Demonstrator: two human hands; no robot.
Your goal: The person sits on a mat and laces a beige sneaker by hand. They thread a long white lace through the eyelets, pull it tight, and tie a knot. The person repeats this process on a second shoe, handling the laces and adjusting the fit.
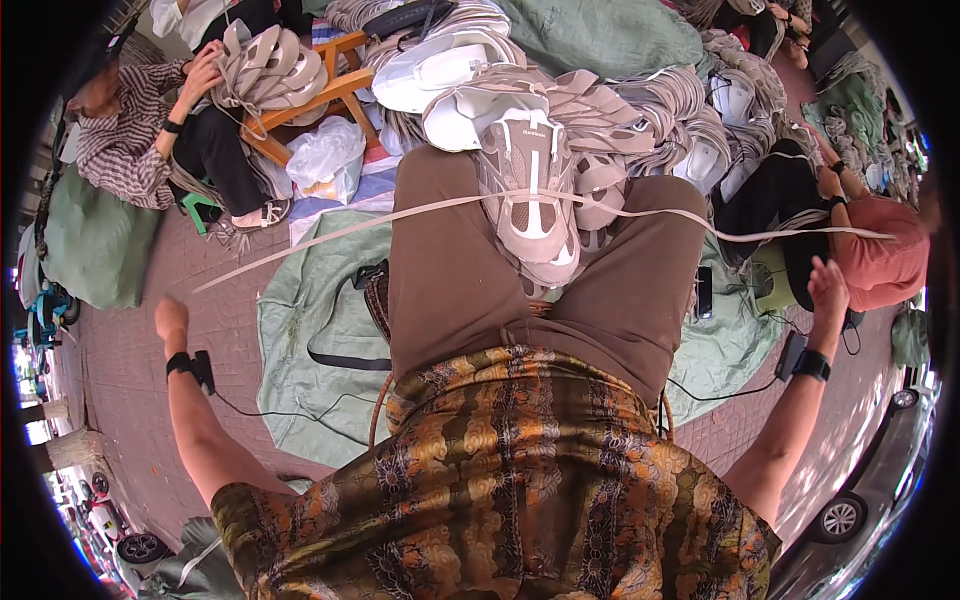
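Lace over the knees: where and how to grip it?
Probably pinch the lace by its left stretch, coming from the left: it is a narrow strip there, clear of the upper and reaching out toward the left hand.

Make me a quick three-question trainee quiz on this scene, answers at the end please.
1. True or false: in the picture, a pale lace runs across both brown trouser legs.
2. Multiple choice: where is the white-striped shoe upper? A, left of both knees; B, between the knees; C, right of both knees.
3. Fill in: the person's ____ hand appears nearer the co-worker's red top.

Key: 1. True. 2. B. 3. Right hand.
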